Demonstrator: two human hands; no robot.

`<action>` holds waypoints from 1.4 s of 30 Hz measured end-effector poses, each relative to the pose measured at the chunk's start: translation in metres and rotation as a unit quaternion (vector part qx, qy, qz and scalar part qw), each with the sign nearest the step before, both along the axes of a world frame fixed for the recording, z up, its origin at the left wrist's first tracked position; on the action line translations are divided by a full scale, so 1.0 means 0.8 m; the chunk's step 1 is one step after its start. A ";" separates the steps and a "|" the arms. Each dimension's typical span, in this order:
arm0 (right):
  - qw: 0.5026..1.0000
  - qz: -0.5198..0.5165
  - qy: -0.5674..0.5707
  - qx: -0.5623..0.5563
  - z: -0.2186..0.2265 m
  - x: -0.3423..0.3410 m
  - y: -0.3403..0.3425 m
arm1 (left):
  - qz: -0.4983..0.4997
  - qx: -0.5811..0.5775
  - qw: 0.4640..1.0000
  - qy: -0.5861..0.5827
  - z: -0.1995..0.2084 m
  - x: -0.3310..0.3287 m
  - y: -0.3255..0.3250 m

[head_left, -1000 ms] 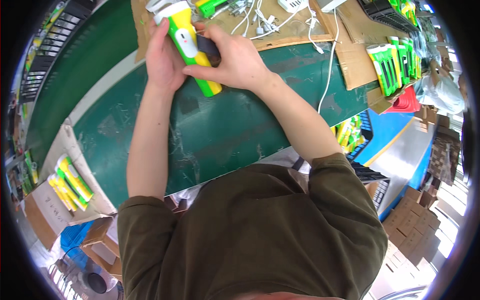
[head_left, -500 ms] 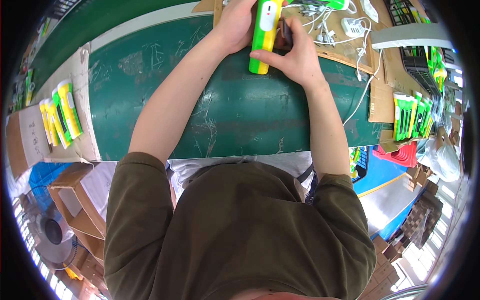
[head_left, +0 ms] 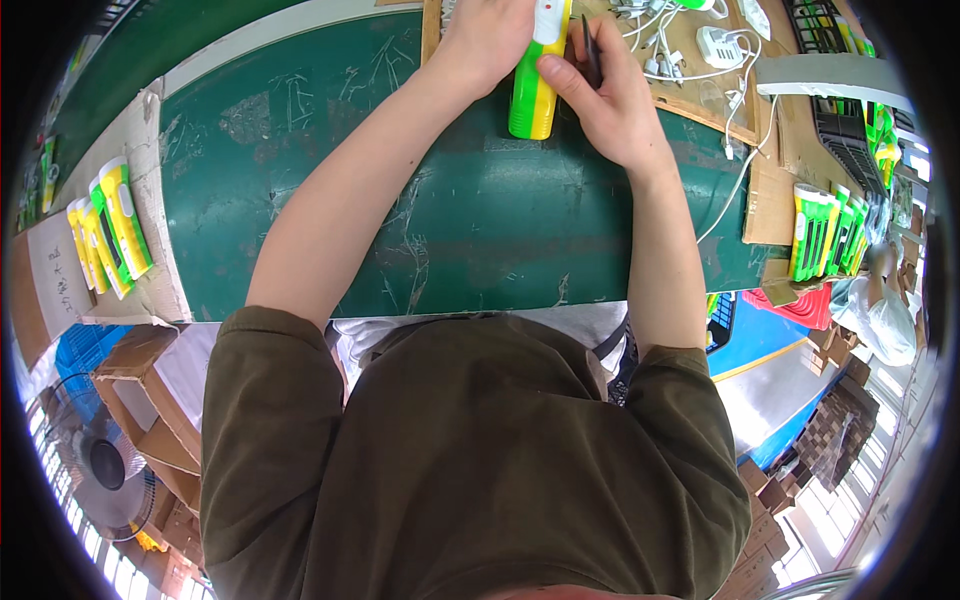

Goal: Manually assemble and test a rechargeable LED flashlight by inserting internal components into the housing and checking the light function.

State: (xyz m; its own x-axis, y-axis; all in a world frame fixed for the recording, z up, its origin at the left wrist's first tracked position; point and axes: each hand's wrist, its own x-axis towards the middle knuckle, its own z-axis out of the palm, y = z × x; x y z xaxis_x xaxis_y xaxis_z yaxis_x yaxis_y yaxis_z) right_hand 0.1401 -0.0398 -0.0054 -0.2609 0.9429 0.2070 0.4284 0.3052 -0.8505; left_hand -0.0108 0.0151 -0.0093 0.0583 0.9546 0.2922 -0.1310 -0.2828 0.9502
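A flashlight [head_left: 530, 100] with a green and yellow body and a white panel stands out over the green bench top at the upper edge of the view. My left hand [head_left: 488, 45] is wrapped round its upper left side, and part of that hand is cut off by the frame. From the right, my right hand [head_left: 618, 105] presses its thumb against the flashlight's yellow side. Between the thumb and fingers of this hand sticks up a thin dark object [head_left: 592, 52], whose kind I cannot make out. The flashlight's top end is out of view.
White charging cables and a white multi-port plug block [head_left: 720, 48] lie on a wooden-edged board [head_left: 690, 100] beyond my right hand. Several similar flashlights stand at left [head_left: 122, 220] and right [head_left: 815, 232]. A fan [head_left: 105, 465] and cardboard boxes [head_left: 150, 400] are at lower left.
The flashlight and both hands have shifted slightly right and away from me, so more of its top is cut off. My right thumb now sits higher along its side.
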 end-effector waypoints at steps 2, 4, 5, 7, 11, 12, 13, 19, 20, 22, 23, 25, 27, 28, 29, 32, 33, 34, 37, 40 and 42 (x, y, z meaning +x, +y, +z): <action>0.999 0.017 0.016 -0.033 0.008 0.000 0.000 | 0.012 0.011 1.000 0.009 -0.002 0.000 0.000; 0.997 0.017 -0.055 -0.045 0.032 -0.003 -0.005 | -0.023 0.031 0.998 -0.049 0.005 0.001 -0.004; 0.998 0.009 -0.036 -0.057 0.029 -0.002 -0.002 | -0.023 0.027 0.998 -0.050 0.005 0.002 -0.005; 0.997 0.027 -0.011 -0.071 0.032 -0.002 0.000 | -0.013 0.027 0.999 -0.045 0.007 0.002 -0.007; 0.998 0.056 -0.003 -0.039 0.020 0.002 0.006 | -0.011 0.004 1.000 -0.023 0.009 -0.003 -0.008; 0.998 0.055 -0.004 -0.041 0.022 0.003 0.005 | -0.012 0.002 1.000 -0.024 0.008 -0.003 -0.007; 0.997 0.048 0.000 -0.058 0.029 -0.002 0.002 | -0.025 0.000 0.999 -0.028 0.007 -0.004 -0.006; 0.996 0.046 0.010 -0.080 0.018 0.002 0.006 | -0.042 0.005 0.997 -0.058 0.006 -0.002 -0.007; 0.995 0.043 -0.001 -0.095 0.019 0.002 0.005 | -0.031 0.001 0.997 -0.074 0.007 -0.001 -0.005; 0.988 0.037 0.126 -0.080 0.017 -0.005 0.005 | -0.239 -0.016 0.955 -0.176 0.011 -0.018 0.004; 0.965 0.032 0.251 -0.063 0.016 -0.005 0.005 | -0.434 -0.033 0.860 -0.268 0.014 -0.021 0.008; 0.952 0.051 0.297 -0.048 0.025 0.000 0.004 | -0.363 -0.063 0.907 -0.203 0.021 -0.011 -0.008; 0.950 0.099 0.296 -0.020 0.026 0.006 0.010 | -0.323 -0.185 0.917 -0.142 0.029 -0.017 -0.006; 0.945 0.092 0.310 -0.053 0.026 0.004 0.005 | -0.326 -0.181 0.917 -0.142 0.024 -0.017 -0.004; 0.942 0.101 0.317 -0.050 0.029 0.001 0.001 | -0.346 -0.154 0.911 -0.163 0.017 -0.015 -0.004; 0.935 0.103 0.336 -0.046 0.026 0.001 0.000 | -0.381 -0.147 0.890 -0.203 0.013 -0.014 -0.003; 0.944 0.079 0.317 -0.049 0.030 0.003 -0.005 | -0.395 -0.131 0.880 -0.229 0.011 -0.012 -0.003; 0.952 0.057 0.296 -0.052 0.032 0.005 -0.007 | -0.406 -0.114 0.870 -0.256 0.008 -0.010 -0.002; 0.927 0.037 0.365 -0.082 0.026 -0.007 -0.007 | -0.416 -0.076 0.874 -0.240 -0.005 -0.015 0.004; 0.899 0.086 0.422 -0.073 0.012 0.008 -0.003 | -0.406 -0.126 0.886 -0.183 0.005 -0.021 0.005; 0.923 0.090 0.374 -0.018 0.007 0.011 0.000 | -0.424 -0.165 0.867 -0.203 0.007 -0.023 0.013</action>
State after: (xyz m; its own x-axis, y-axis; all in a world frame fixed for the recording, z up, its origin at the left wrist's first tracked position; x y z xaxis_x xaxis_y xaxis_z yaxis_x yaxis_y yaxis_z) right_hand 0.1486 -0.0400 0.0006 -0.2112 0.9083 0.3611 -0.3366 0.2793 -0.8993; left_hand -0.0293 0.0255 -0.0040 0.7365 0.6540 0.1726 -0.5019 0.3573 0.7876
